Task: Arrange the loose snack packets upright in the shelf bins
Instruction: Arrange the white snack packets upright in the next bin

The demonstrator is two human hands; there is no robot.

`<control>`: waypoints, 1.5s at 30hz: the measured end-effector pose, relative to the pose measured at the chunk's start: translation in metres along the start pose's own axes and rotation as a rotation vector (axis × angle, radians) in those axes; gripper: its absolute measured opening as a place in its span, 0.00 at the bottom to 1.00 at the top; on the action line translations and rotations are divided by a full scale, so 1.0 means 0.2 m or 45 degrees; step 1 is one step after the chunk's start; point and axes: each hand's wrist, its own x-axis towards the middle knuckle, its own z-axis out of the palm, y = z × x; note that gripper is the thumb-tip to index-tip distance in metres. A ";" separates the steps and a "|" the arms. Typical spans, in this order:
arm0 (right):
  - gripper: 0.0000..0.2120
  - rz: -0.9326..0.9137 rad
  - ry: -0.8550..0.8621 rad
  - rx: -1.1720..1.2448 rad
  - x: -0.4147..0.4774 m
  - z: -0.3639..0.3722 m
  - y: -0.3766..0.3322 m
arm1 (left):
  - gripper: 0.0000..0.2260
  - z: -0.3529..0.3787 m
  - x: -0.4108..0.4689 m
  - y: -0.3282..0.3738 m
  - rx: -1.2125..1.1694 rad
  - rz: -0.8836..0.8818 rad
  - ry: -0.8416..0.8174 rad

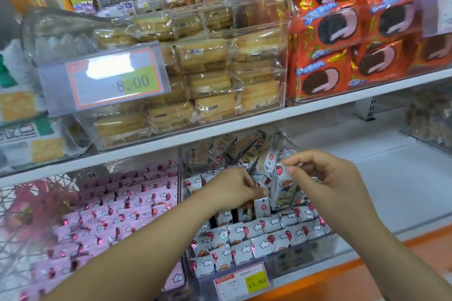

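Note:
A clear shelf bin [288,266] on the lower shelf holds small white snack packets printed with red balloons [247,237], standing in rows at the front. Further back, loose packets [234,146] lie jumbled and tilted. My left hand [234,188] reaches into the middle of the bin and pinches a white packet [260,182] between its fingertips. My right hand [325,176] pinches the top edge of another packet [281,186] that stands nearly upright between both hands.
A bin of pink packets [117,205] in neat rows sits left of it. Above are clear bins of golden cakes [208,76] and orange cookie packs [342,39]. A price tag [242,281] hangs on the bin front. White shelf board [391,178] lies to the right.

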 end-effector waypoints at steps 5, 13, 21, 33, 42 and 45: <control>0.13 -0.100 0.086 0.048 -0.01 0.00 -0.03 | 0.12 -0.01 -0.01 0.00 0.003 0.049 -0.046; 0.15 -0.157 -0.026 0.075 -0.02 0.11 0.00 | 0.09 -0.13 -0.07 -0.11 0.006 0.154 -0.300; 0.10 -0.404 -0.217 -0.260 0.00 0.22 0.09 | 0.16 -0.16 -0.09 -0.16 0.118 0.229 -0.273; 0.09 -0.012 -0.489 -0.505 0.02 0.21 0.12 | 0.11 -0.13 -0.07 -0.19 0.589 0.152 0.124; 0.11 0.055 -0.503 -0.496 0.01 0.23 0.11 | 0.06 -0.08 -0.03 -0.10 0.667 0.079 0.057; 0.11 0.035 -0.491 -0.495 0.01 0.23 0.11 | 0.06 -0.08 -0.02 -0.11 0.665 0.077 0.063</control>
